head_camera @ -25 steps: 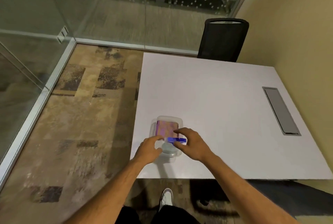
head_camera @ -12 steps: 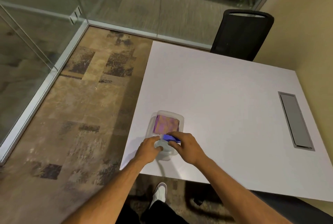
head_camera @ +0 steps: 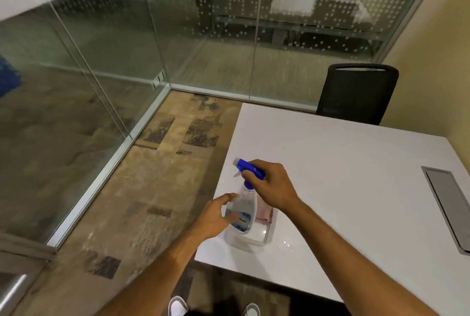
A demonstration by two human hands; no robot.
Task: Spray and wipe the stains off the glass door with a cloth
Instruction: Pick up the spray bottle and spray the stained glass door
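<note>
Two hands meet at a clear spray bottle (head_camera: 243,210) with a blue trigger head: the right hand (head_camera: 270,186) curls round the head, the left hand (head_camera: 216,215) lies open-fingered against its body. Beneath the grip sits a clear tub (head_camera: 264,239) holding a pinkish cloth (head_camera: 264,211), on a white table (head_camera: 343,163). Beyond stand glass walls (head_camera: 203,43) and a black chair (head_camera: 356,94).

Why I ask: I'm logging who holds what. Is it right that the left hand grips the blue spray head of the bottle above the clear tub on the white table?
Not quite: the head view shows the right hand gripping the blue spray head of the bottle. The left hand only reaches toward the bottle's body. The clear tub on the white table is right.
</note>
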